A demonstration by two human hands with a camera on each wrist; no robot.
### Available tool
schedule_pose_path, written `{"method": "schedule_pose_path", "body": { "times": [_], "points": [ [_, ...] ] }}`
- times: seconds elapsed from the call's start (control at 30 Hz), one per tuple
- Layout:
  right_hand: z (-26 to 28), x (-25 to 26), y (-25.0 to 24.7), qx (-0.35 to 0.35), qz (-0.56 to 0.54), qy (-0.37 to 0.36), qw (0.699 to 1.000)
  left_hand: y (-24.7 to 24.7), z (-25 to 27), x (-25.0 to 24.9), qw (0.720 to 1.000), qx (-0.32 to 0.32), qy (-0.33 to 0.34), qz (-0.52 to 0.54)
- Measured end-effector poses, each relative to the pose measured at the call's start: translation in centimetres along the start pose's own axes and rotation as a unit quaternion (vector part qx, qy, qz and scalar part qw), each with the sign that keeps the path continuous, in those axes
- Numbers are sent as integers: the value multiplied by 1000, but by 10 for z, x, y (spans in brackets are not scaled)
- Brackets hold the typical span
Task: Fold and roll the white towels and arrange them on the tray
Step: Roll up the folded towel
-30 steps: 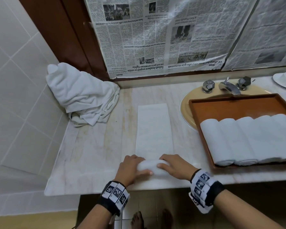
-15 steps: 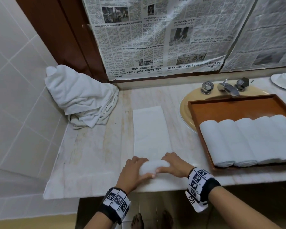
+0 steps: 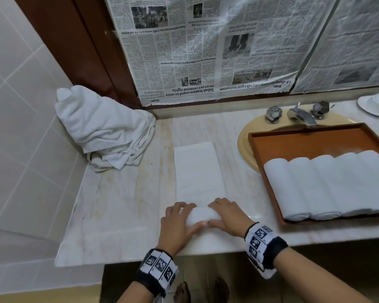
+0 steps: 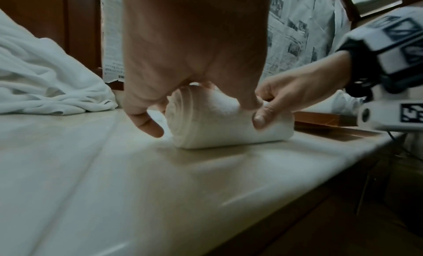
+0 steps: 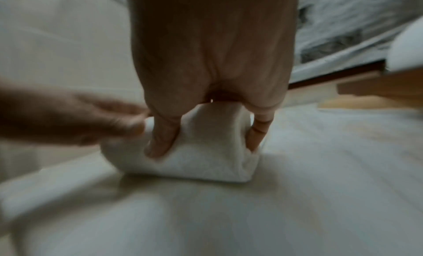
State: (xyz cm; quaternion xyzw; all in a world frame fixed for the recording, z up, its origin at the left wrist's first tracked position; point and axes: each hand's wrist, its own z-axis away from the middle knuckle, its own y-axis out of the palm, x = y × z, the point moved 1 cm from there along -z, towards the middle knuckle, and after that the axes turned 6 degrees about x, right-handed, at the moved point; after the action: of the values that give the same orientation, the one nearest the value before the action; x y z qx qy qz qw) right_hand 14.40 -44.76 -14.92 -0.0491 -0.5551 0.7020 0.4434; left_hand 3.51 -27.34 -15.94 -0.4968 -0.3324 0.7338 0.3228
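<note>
Head view shows both hands side by side on 1 towel roll (image 3: pixel 200 216) at the near edge of the counter (image 3: pixel 118 204): the left hand (image 3: pixel 177 224) curls over its left end, the right hand (image 3: pixel 229 215) over its right end, thumbs pressed into the near face. Beyond the fingers the unrolled strip of the same folded towel (image 3: pixel 198 169) lies flat, running away from the hands. Right of the right hand, the tray (image 3: pixel 315 141) rests over the sink (image 3: pixel 245 145) with 5 finished rolls (image 3: pixel 328 184) packed in a row. Far left of the left hand sits a heap of unfolded towels (image 3: pixel 105 130). Judged from here, uneven pressure between the 2 hands could skew the roll into a cone, and a slack grip could let the spiral loosen, leaving it fatter than its neighbours.
</note>
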Motion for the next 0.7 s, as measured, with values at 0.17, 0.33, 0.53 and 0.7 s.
{"method": "schedule_pose_path", "body": {
  "times": [0.17,0.33,0.53,0.7],
  "points": [
    [0,-2,-14,55,-132,-2,990,-6,-3,7,998,59,-2,-9],
    [16,1,6,-66,76,6,995,-17,-25,15,988,153,-35,8],
    [1,9,3,-26,102,3,994,-11,-17,10,994,101,-37,33],
    [-6,0,-15,81,-16,11,996,-1,8,11,999,26,18,14]
  ]
}}
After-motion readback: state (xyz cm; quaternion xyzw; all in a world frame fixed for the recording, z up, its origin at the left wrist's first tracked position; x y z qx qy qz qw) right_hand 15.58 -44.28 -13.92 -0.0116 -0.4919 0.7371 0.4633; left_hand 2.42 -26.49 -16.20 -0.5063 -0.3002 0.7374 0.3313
